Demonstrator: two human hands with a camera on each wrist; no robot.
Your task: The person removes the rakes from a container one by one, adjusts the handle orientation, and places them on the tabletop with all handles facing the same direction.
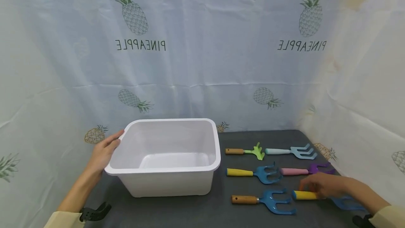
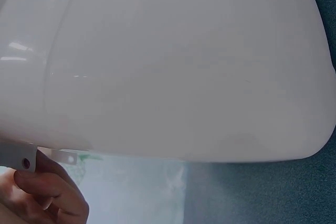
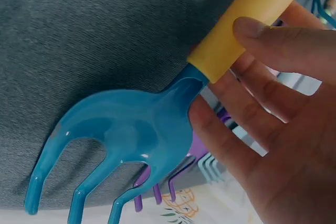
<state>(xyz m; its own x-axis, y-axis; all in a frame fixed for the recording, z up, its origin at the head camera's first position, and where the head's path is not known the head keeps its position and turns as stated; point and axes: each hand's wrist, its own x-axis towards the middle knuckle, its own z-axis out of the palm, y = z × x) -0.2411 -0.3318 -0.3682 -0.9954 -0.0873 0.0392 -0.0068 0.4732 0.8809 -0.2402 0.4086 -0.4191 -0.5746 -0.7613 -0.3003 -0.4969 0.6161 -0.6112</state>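
My left hand grips the left rim of a white plastic tub; in the left wrist view its curled fingers are at the tub's edge. At the lower right, my right hand holds a blue hand rake by its yellow handle. The thumb lies on the near side of that handle, with the fingers around behind it. Part of this rake is hidden by the hand in the head view. Just beyond it lies a purple hand rake with a pink handle.
Other hand rakes lie on the dark tabletop: a green one, a light blue one, a blue one with a yellow handle and a blue one with a wooden handle. Pineapple-print curtains surround the table.
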